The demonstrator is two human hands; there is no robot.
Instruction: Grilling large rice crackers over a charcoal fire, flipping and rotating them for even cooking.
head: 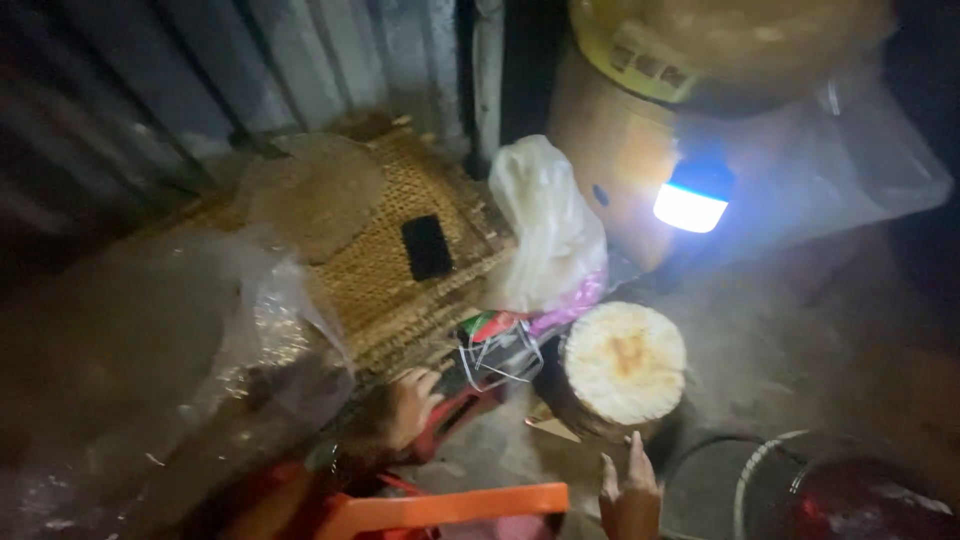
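Observation:
My left hand (405,405) reaches forward at the lower centre, its fingers curled against a red thing (455,415) just below a small bundle wrapped in clear plastic and string (495,345). The blur hides whether it grips anything. Low in the frame, my right hand (630,495) is raised with its fingers apart and empty. It sits just in front of a stack of round, pale, flat cakes (625,360) without touching it.
A woven tray (390,290) lies against a corrugated metal wall, carrying a black phone (427,247) and a thin round sheet (310,195). Nearby are a white plastic bag (545,225), a lit lamp (690,205), an orange bar (440,508), clear plastic (200,340) and a round basin (830,490).

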